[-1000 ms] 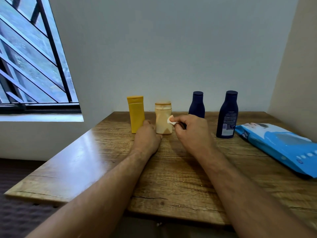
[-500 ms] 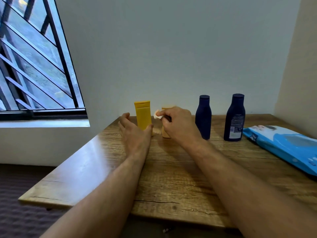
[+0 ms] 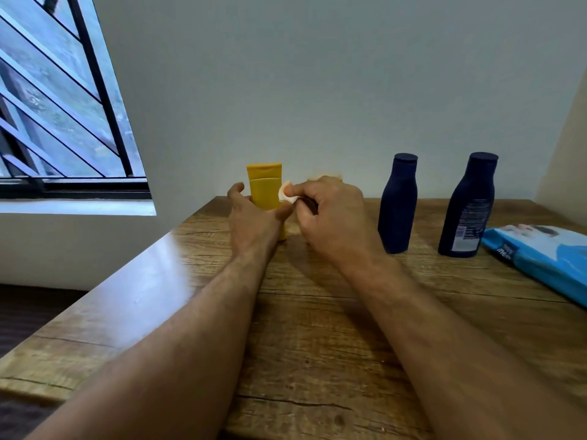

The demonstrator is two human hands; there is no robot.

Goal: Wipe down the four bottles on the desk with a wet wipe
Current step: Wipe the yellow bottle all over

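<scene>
Upright yellow tube [image 3: 264, 188], flat cap

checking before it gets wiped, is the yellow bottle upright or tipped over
Upright: the yellow bottle stands on the desk, its left hand around it.

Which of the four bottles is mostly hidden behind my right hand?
The beige bottle, second from the left. Only its cap peeks above the right hand; the yellow bottle and both navy bottles stand in plain view.
</scene>
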